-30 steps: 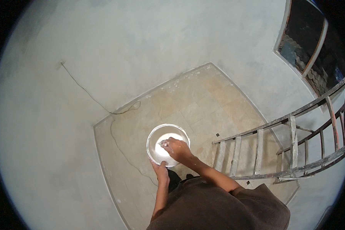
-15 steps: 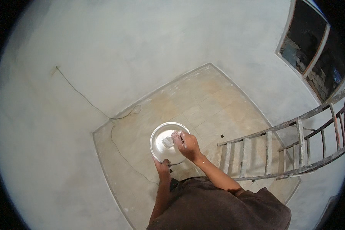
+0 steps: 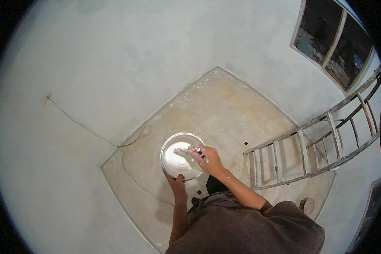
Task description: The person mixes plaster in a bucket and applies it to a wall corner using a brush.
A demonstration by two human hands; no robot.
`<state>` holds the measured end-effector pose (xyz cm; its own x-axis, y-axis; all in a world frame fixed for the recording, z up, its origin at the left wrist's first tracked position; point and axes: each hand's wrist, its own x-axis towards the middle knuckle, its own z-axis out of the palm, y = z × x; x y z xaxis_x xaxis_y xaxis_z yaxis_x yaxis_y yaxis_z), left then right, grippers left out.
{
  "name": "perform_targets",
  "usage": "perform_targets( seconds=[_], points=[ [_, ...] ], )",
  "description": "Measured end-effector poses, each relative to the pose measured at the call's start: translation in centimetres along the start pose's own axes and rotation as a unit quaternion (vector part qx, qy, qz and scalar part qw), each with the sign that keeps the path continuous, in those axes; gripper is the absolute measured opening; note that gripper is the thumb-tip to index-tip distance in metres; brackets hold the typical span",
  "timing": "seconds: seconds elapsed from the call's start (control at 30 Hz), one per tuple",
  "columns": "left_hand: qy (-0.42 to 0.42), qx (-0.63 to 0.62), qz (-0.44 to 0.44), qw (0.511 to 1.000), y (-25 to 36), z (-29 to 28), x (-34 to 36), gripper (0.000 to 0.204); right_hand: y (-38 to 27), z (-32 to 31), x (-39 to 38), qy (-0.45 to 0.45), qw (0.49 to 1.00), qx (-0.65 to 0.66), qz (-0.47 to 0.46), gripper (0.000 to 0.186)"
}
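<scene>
A round white bucket (image 3: 162,154) is held in front of me. My left hand (image 3: 176,185) grips it at its near side, thumb by the rim and fingers partly hidden beneath. White paint (image 3: 172,161) lies inside. Over the bucket's opening, my right hand (image 3: 211,160) is closed around a paintbrush (image 3: 182,151), whose flat head is coated white and seen nearly edge-on. White smears cover the fingers of that hand. Whether the brush tip touches the paint, I cannot tell.
A paint-spattered ladder (image 3: 302,150) stands at the right. Pale walls (image 3: 114,55) meet in a corner ahead. A thin cable (image 3: 82,125) runs from the left wall across the tiled floor (image 3: 224,101). A window (image 3: 326,38) is at the upper right. A round object (image 3: 309,206) sits behind the ladder's foot.
The brush has turned from its broad face to nearly edge-on and stays over the bucket. The whole view has shifted slightly, showing more floor at the lower right.
</scene>
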<state>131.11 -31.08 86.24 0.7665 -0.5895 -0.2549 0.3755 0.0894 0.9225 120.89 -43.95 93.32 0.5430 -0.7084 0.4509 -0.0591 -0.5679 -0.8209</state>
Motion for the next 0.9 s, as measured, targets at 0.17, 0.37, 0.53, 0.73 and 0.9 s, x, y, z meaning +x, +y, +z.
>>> perform_targets(
  seconds=[0.17, 0.37, 0.53, 0.73, 0.9],
  points=[
    [-0.029, 0.020, -0.023, 0.999, -0.3, 1.2, 3.2, 0.089, 2.3, -0.3, 2.7, 0.015, 0.997, 0.030, 0.073, 0.014],
    [-0.062, 0.041, -0.059, 0.995, 0.5, 7.1, 8.7, 0.088, 7.0, -2.5, 8.2, 0.075, 0.984, 0.043, 0.153, 0.017],
    [-0.075, 0.033, -0.056, 0.995, -1.8, 14.7, 16.4, 0.088, 13.2, -6.5, 14.0, 0.125, 0.966, 0.116, 0.194, 0.017],
    [-0.134, 0.105, -0.101, 0.980, -2.0, 26.2, 24.6, 0.087, 20.4, -14.6, 21.9, 0.268, 0.915, 0.171, 0.250, 0.024],
    [-0.208, 0.087, -0.073, 0.971, -1.2, 35.1, 29.1, 0.086, 25.0, -21.0, 26.7, 0.321, 0.881, 0.216, 0.272, 0.032]
  ],
)
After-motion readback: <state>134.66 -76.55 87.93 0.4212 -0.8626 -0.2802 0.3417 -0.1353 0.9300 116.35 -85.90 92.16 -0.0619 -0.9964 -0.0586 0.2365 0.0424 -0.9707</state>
